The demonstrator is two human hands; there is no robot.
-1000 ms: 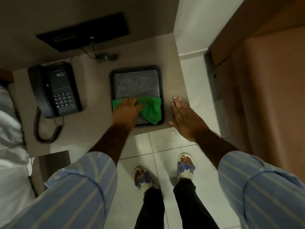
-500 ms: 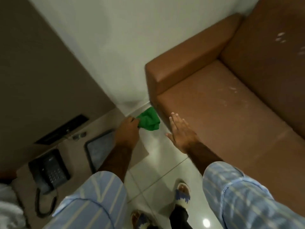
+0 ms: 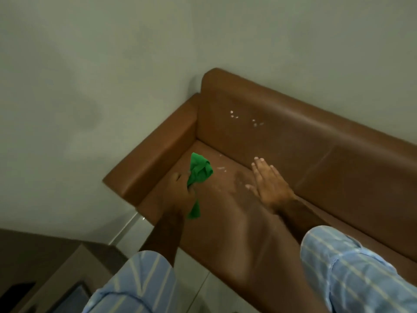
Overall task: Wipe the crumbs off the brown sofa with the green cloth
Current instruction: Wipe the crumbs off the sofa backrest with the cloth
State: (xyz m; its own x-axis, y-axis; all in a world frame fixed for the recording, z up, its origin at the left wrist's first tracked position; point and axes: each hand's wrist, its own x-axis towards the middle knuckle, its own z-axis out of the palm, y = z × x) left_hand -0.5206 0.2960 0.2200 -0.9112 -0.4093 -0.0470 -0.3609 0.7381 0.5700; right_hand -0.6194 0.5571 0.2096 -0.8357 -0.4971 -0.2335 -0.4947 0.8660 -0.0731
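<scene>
The brown sofa stands in the room's corner, its left armrest against the wall. White crumbs dot the backrest, and a few more crumbs lie on the seat cushion near the armrest. My left hand is over the seat's left end, shut on the bunched green cloth, which sticks out above the fingers and hangs below the palm. My right hand hovers flat over the seat, fingers spread, holding nothing, to the right of the seat crumbs.
A pale wall runs behind and left of the sofa. A brown side table sits at the lower left with a dark tray edge showing. Light floor tiles lie between table and sofa.
I lifted the green cloth from the tray on the side table, turned right to the sofa, and both hands moved from beside the armrest to over the seat.
</scene>
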